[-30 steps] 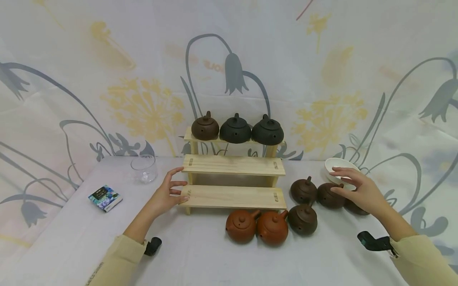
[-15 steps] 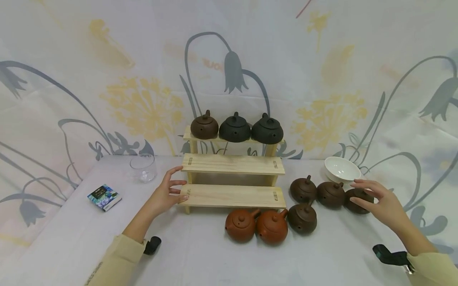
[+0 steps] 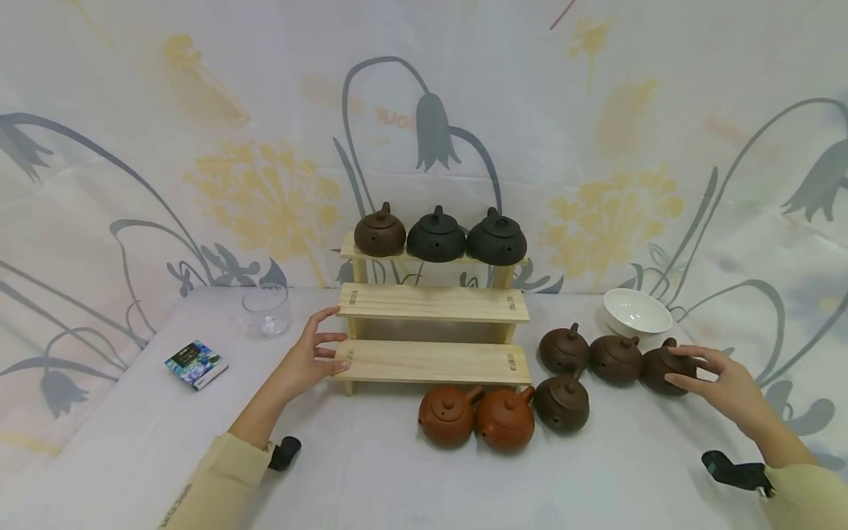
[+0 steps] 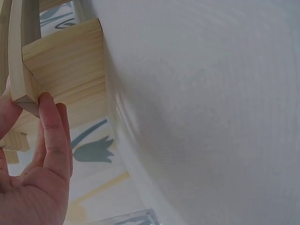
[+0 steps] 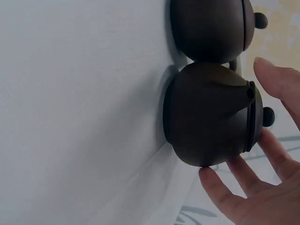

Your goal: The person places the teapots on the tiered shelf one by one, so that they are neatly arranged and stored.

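In the head view my left hand (image 3: 311, 357) holds the left end of a three-tier wooden shelf stand (image 3: 433, 362). The left wrist view shows thumb and fingers on opposite faces of the lowest board (image 4: 21, 61). My right hand (image 3: 732, 386) is spread around the rightmost dark brown teapot (image 3: 662, 370). Seen from the right wrist, fingertips (image 5: 213, 180) touch or nearly touch one side of this teapot (image 5: 206, 117), while the thumb (image 5: 279, 82) appears apart from it. A second brown teapot (image 3: 616, 361) stands beside it, left of my right hand.
On the top tier sit a brown teapot (image 3: 380, 234) and two black ones (image 3: 436, 239). Two reddish teapots (image 3: 447, 418) and more brown ones (image 3: 562, 405) stand in front and right. A white bowl (image 3: 636, 313), glass cup (image 3: 266, 313) and small book (image 3: 196, 364) lie further out.
My right hand has moved right and down from above the brown teapots to the rightmost one, uncovering the white bowl. My left hand stays on the shelf stand.
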The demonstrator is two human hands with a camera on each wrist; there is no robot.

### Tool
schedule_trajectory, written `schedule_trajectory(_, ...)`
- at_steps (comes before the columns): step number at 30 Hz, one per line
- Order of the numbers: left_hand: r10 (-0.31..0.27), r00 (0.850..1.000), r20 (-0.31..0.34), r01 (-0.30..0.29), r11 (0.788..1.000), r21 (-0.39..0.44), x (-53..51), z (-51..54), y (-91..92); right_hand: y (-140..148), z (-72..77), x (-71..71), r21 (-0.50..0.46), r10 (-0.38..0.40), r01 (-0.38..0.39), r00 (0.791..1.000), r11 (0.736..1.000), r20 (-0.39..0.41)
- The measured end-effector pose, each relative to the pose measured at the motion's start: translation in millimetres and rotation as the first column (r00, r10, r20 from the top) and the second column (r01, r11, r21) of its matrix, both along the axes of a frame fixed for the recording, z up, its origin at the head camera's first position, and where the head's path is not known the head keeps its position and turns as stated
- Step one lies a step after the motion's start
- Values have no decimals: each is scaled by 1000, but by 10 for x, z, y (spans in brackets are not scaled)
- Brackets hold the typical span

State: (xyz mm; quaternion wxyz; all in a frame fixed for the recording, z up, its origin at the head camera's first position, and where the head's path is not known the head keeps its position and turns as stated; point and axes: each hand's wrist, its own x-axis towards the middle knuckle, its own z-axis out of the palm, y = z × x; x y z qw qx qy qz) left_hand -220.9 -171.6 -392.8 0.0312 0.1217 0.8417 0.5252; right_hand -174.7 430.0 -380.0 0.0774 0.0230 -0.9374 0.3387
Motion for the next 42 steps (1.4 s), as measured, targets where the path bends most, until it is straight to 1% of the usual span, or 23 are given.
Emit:
schedule_trajectory(2,3,1000,4,-3,1000,4,1,-1,-1,26,5,-26,-23,0,2,996,1000,85)
schedule_trajectory(5,8,1000,9,-8,1000,4,3,-3,-9,64,-2,-78,-39,14,-8,988,999,155)
schedule_trajectory(7,10,1000,15,-11,1000,4,4,-4,-13,91,-10,-112,-64,32,-21,984,998,174)
schedule_trajectory(12,5,1000,8,-5,1000,1,1,1,-18,125,-20,-168,-134,75,-50,980,990,183)
schedule_trajectory(14,7,1000,8,-7,1000,0,-1,1,-16,129,-21,-173,-150,80,-52,979,987,187)
schedule_trajectory(17,8,1000,9,-8,1000,-1,-5,-2,-13,137,-27,-164,-142,58,-32,982,989,180)
schedule_trajectory(22,-2,1000,7,2,1000,-1,-7,-3,-5,126,-28,-117,-101,6,10,988,995,156)
schedule_trajectory(25,-4,1000,2,4,1000,-1,-9,-1,-3,111,-9,-91,-87,-11,23,991,996,131)
schedule_trajectory(29,-1,1000,-1,1,1000,-5,-10,1,-5,104,34,-55,-103,-17,28,995,994,98)
schedule_trajectory(34,-5,1000,-1,5,1000,-6,-12,2,-1,75,80,-2,-138,-21,32,997,990,80)
schedule_trajectory(38,-4,1000,-3,4,1000,-7,-15,-4,8,34,164,27,-142,-39,46,998,989,52)
schedule_trajectory(42,5,1000,-2,-5,1000,-10,-20,-9,12,-50,289,33,-95,-67,71,997,993,43)
